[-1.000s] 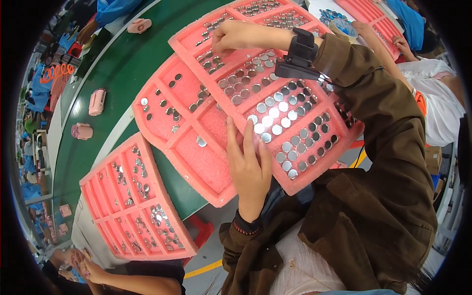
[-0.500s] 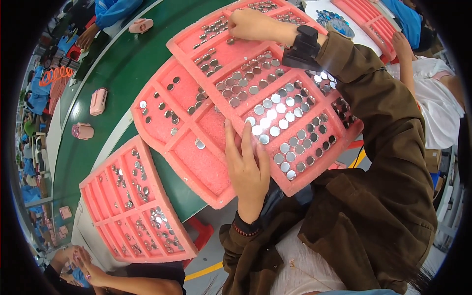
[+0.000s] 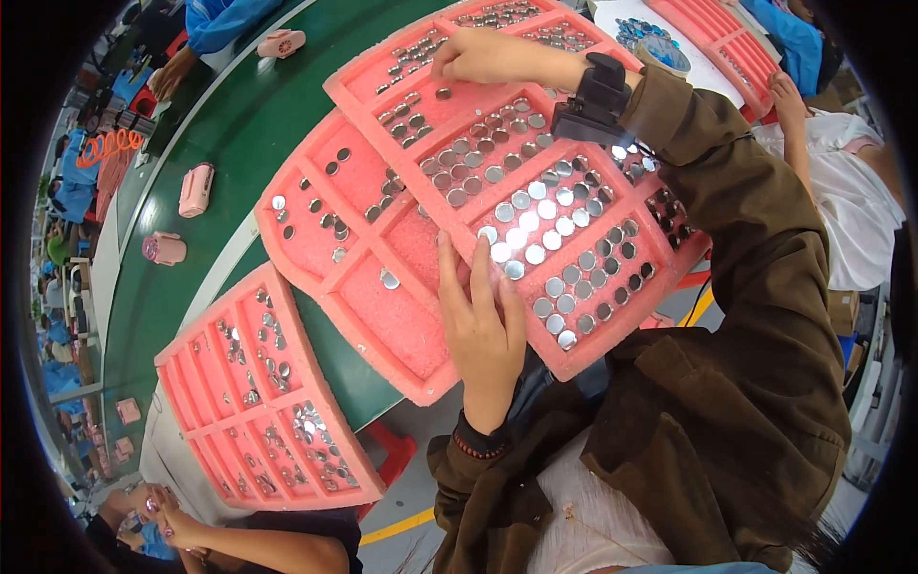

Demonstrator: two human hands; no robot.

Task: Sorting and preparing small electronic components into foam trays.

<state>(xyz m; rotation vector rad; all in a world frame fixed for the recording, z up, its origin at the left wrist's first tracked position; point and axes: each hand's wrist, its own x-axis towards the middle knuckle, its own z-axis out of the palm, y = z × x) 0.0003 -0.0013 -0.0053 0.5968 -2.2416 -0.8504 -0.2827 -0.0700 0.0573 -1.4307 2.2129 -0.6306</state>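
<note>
You sit at a long green conveyor belt (image 3: 239,124) that runs from the lower left toward the top of your view, edged by a pale rail (image 3: 215,277). Along its far edge, small pink housings (image 3: 195,188) lie well apart. Below you, grey floor (image 3: 406,478) carries a yellow line (image 3: 397,526), and a red stool (image 3: 394,450) stands just under the belt's near edge. Daylight-bright light falls evenly.

The right hand (image 3: 478,55) slid leftward along the far edge of the upper pink foam tray (image 3: 535,191), from its middle toward the far-left compartment. Its fingers (image 3: 446,65) ended beside the round silver discs (image 3: 413,55) there.
</note>
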